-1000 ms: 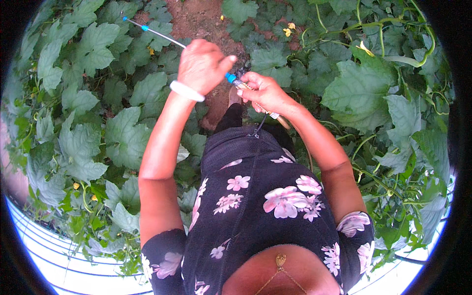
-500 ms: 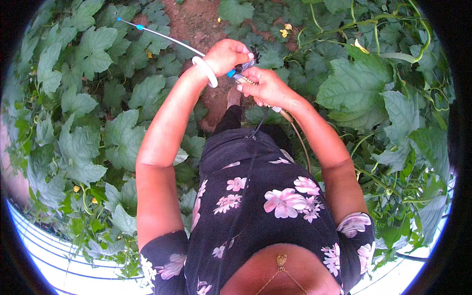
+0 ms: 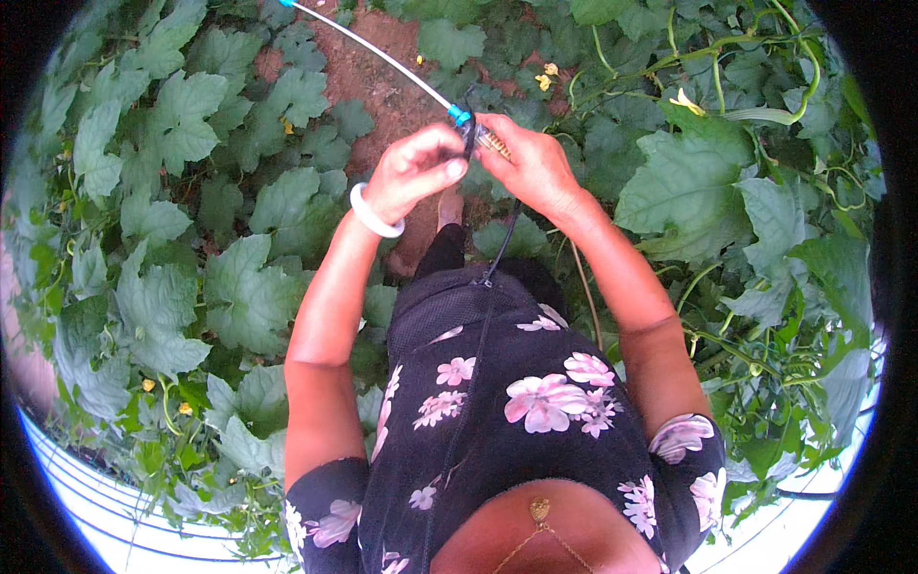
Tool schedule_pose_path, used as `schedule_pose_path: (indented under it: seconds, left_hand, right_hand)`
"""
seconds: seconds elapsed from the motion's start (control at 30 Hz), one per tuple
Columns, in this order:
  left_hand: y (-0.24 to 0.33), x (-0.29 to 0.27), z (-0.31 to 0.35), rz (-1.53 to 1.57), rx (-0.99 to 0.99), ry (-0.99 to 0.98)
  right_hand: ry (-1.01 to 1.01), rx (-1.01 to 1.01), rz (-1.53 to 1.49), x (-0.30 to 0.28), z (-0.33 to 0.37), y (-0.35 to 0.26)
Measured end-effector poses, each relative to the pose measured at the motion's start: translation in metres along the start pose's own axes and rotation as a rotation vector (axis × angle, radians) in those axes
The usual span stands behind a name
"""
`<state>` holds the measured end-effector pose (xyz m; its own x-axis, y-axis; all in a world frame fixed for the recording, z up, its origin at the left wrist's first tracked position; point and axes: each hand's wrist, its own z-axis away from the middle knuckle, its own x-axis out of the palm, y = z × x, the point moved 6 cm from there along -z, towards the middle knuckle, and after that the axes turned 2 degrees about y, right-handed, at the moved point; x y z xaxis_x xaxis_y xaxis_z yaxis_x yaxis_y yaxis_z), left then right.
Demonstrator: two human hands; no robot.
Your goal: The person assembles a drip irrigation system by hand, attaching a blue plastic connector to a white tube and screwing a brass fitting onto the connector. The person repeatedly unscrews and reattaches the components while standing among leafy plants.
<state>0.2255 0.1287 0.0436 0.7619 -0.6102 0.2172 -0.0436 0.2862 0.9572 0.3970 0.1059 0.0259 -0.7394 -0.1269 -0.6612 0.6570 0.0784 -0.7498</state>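
Observation:
My right hand (image 3: 531, 163) is wrapped round the grip of a spray wand, where a brass-coloured coil (image 3: 496, 144) shows by the fingers. From there the wand's thin silver tube (image 3: 382, 59) runs up to the far left, with a blue fitting (image 3: 459, 115) at its near end. A black cord (image 3: 469, 137) is looped around the wand beside that fitting. My left hand (image 3: 416, 170), with a white bangle (image 3: 374, 212) at the wrist, has its fingers and thumb curled together at the cord's lower part. The fingers partly hide the contact.
Broad green vine leaves (image 3: 249, 292) crowd both sides, with small yellow flowers and curling stems (image 3: 717, 91) at the right. Bare brown soil (image 3: 378, 96) lies between the rows. A thin tan hose (image 3: 585, 287) hangs below my right forearm. A black cord crosses my floral shirt.
My left hand has drawn back from the wand's tube toward the left and down. The wand has swung so its tip points further up. The black cord now shows looped at the blue fitting.

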Motion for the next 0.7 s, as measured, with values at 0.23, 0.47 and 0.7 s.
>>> schedule_pose_path:
  seconds: [0.23,0.47,0.7]
  left_hand:
    - [-0.029,-0.047,0.040,-0.243,-0.084,0.043]
    - [-0.073,-0.099,0.059,-0.533,-0.182,0.637]
    - [-0.044,-0.056,0.004,0.115,-0.055,0.736]
  right_hand:
    - [0.172,-0.131,0.154,-0.007,0.001,-0.017]
    - [0.093,-0.212,0.289,0.009,0.012,-0.014]
    - [0.146,-0.298,0.318,0.014,0.012,-0.020]
